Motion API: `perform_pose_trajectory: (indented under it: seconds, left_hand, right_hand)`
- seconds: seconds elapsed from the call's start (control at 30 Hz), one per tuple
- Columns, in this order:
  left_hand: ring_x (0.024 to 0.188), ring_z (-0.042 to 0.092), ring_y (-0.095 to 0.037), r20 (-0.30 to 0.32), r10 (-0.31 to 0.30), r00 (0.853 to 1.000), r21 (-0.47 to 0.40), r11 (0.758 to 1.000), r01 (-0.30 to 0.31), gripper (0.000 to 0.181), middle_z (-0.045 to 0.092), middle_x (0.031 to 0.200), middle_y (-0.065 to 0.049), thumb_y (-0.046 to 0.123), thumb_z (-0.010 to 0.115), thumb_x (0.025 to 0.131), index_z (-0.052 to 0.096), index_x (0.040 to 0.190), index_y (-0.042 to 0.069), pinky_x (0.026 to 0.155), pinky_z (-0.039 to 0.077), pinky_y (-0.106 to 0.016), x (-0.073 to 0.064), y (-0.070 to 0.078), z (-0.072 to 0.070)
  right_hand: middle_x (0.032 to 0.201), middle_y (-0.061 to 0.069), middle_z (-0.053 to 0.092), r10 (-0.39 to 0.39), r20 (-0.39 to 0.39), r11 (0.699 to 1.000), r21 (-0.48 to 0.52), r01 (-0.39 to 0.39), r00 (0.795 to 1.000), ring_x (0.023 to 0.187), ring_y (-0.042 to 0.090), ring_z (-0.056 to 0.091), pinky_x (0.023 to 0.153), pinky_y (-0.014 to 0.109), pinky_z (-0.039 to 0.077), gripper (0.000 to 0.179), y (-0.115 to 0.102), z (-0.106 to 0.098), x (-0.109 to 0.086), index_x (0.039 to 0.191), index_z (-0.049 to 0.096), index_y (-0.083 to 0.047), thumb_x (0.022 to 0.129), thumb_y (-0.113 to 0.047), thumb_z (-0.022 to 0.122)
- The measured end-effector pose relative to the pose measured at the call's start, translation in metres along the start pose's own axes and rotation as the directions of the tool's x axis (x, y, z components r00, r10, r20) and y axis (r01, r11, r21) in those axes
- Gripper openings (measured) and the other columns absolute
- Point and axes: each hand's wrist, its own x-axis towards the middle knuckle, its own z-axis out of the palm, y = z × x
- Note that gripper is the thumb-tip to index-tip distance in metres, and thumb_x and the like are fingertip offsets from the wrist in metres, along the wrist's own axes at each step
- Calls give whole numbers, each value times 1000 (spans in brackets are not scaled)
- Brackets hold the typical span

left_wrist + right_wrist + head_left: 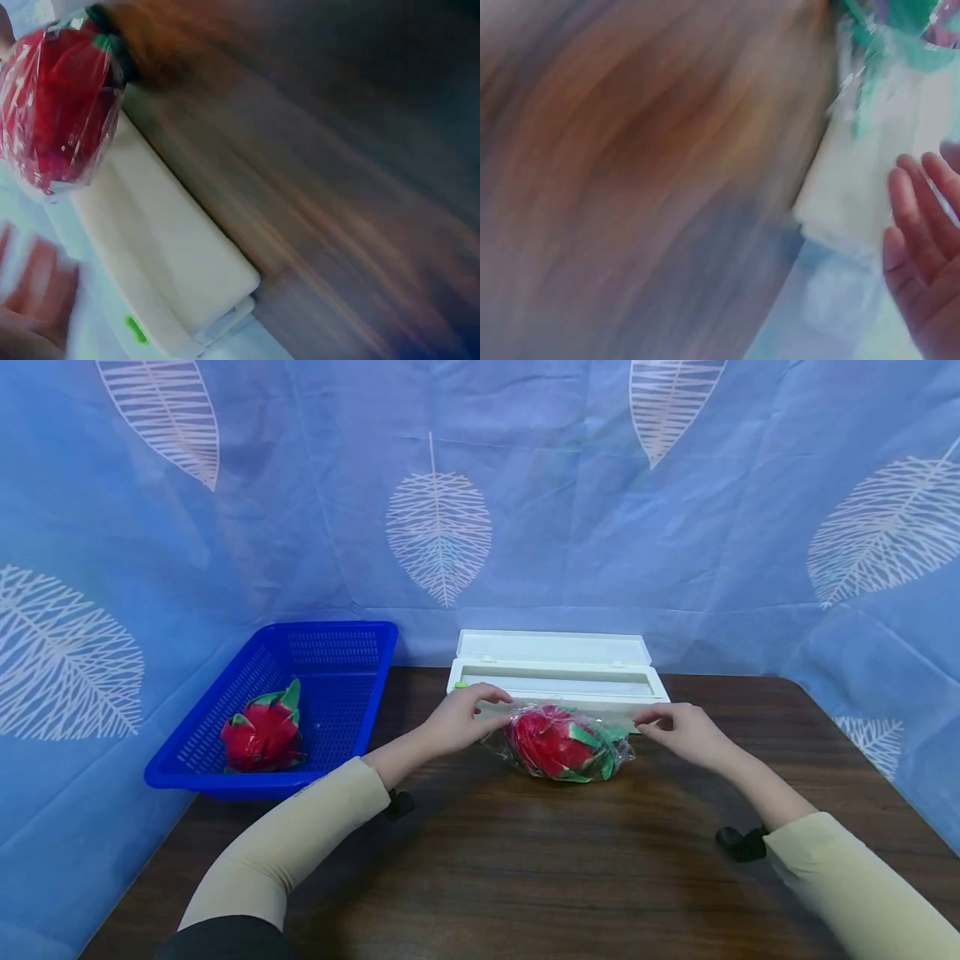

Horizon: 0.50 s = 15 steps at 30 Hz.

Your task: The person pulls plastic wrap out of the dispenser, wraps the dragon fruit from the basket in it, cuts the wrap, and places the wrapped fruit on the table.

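Observation:
A dragon fruit (558, 743) wrapped in clear plastic film sits on the dark wooden table, just in front of a white cling film dispenser (555, 681) whose lid stands raised. At its left side is my left hand (465, 720), fingers loosely bent; the left wrist view shows these blurred fingers (45, 289) apart from the fruit. To the right of the fruit, my right hand (682, 732) hovers near the dispenser's front right corner. Its fingers (915, 214) look relaxed and hold nothing in the right wrist view. Loose film sticks out around the fruit's green tips.
A blue plastic basket (363, 727) stands on the left, with another red dragon fruit (262, 735) inside. Behind everything hangs a blue cloth (555, 543) with white leaf prints. The brown tabletop (525, 868) stretches toward the person. A small green piece (136, 328) shows on the dispenser's end.

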Motion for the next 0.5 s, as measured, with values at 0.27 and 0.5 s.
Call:
perform_pose_trajectory:
  seconds: [0.27, 0.5]
  left_hand:
    - [82, 69, -25, 70, -177, 982, -56, 982, 181, 25, 71, 86, -7, 12, 75, 86, 61, 103, 2, 70, 57, -37, -10, -12, 3]
    - [77, 70, -28, -11, -212, 977, -317, 928, 198, 4, 68, 76, -6, 2, 68, 90, 65, 90, -1, 67, 58, -41, -9, -9, 7]
  right_hand:
    - [90, 9, 69, 94, 122, 991, 88, -105, 988, 82, 22, 64, 68, 35, 49, 29, 13, 19, 0, 101, 57, 5, 88, -16, 73]
    - [79, 7, 68, 114, 90, 970, 207, -131, 989, 74, 22, 65, 62, 28, 48, 13, 9, 29, 7, 95, 60, 8, 87, 1, 68]
